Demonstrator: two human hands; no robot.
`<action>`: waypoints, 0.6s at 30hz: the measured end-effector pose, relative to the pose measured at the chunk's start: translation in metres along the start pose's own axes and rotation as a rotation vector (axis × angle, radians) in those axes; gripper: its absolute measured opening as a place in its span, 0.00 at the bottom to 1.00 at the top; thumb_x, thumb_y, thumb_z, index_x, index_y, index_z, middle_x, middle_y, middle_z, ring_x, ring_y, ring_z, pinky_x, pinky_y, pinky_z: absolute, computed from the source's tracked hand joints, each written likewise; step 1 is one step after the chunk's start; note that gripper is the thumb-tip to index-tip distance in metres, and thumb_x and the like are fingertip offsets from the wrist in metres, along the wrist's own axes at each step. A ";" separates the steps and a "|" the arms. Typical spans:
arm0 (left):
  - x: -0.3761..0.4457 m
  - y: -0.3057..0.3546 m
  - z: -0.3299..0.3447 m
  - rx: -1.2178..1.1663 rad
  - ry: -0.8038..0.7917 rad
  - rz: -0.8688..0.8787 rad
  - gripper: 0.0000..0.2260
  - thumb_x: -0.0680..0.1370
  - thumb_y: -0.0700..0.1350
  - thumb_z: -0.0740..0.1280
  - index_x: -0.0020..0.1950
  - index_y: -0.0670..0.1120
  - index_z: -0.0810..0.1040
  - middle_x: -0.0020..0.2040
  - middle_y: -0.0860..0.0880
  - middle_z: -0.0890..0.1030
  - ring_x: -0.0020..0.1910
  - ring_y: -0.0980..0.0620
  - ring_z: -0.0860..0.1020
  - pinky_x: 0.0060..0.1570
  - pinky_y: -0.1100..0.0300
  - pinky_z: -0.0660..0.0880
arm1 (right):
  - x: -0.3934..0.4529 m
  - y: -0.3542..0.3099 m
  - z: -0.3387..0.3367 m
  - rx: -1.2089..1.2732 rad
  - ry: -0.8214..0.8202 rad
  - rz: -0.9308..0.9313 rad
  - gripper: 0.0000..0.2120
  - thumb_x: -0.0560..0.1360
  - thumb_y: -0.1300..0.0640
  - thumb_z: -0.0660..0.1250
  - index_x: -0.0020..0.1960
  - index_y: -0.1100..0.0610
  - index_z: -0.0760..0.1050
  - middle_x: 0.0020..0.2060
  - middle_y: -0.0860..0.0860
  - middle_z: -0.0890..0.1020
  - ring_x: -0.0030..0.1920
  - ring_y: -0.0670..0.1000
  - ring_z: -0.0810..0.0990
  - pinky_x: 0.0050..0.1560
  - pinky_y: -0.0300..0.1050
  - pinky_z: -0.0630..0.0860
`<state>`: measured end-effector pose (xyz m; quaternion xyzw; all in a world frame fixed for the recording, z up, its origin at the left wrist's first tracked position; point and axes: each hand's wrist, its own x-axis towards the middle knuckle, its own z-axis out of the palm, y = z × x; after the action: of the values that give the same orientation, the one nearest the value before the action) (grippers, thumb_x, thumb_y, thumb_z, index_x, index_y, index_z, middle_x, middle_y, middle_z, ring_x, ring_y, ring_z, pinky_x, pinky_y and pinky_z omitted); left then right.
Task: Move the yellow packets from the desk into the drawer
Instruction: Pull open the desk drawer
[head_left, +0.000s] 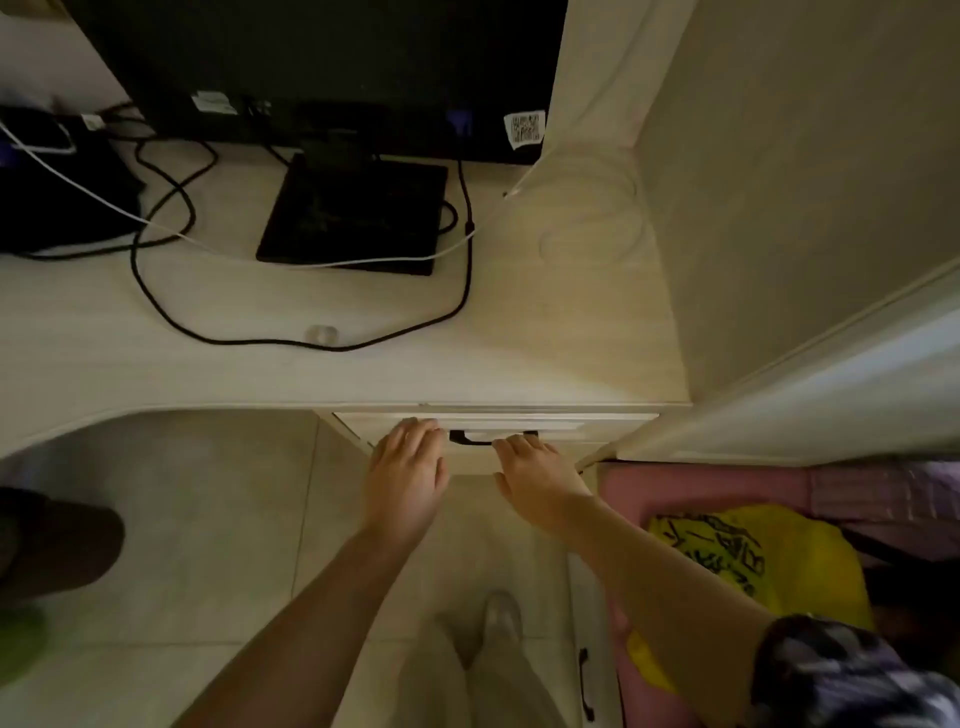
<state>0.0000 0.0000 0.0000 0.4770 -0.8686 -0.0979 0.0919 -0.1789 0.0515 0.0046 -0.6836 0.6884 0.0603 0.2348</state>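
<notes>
The drawer under the pale wooden desk is pushed in, its front flush below the desk edge. A dark handle shows between my two hands. My left hand lies flat with its fingers on the drawer front, left of the handle. My right hand rests with its fingertips at the handle's right end, fingers apart and holding nothing. No yellow packets are visible on the desk top.
A monitor with its black base stands at the back of the desk, with black and white cables looping around it. A yellow bag lies on a pink seat at the right. A wall panel closes the right side.
</notes>
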 end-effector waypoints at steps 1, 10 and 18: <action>0.004 -0.002 0.003 -0.016 -0.013 0.003 0.16 0.74 0.45 0.57 0.55 0.44 0.80 0.56 0.47 0.81 0.59 0.44 0.77 0.57 0.51 0.76 | 0.009 0.001 0.004 0.007 -0.018 0.006 0.19 0.80 0.56 0.55 0.69 0.60 0.64 0.65 0.58 0.73 0.66 0.58 0.70 0.65 0.51 0.69; 0.005 -0.019 0.037 0.041 0.045 0.035 0.19 0.76 0.44 0.61 0.66 0.43 0.74 0.66 0.46 0.76 0.68 0.47 0.70 0.67 0.49 0.68 | 0.053 0.004 0.042 -0.015 -0.090 0.008 0.23 0.76 0.65 0.57 0.71 0.65 0.61 0.65 0.62 0.72 0.67 0.62 0.69 0.68 0.53 0.67; 0.001 -0.019 0.034 0.058 -0.009 0.026 0.21 0.77 0.45 0.57 0.70 0.44 0.70 0.69 0.46 0.73 0.71 0.45 0.68 0.68 0.45 0.66 | 0.047 0.000 0.050 -0.087 -0.035 0.008 0.23 0.75 0.67 0.60 0.69 0.64 0.62 0.63 0.62 0.72 0.64 0.62 0.71 0.68 0.54 0.67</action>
<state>0.0062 -0.0075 -0.0380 0.4676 -0.8776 -0.0736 0.0751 -0.1647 0.0285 -0.0583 -0.6892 0.6838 0.1029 0.2166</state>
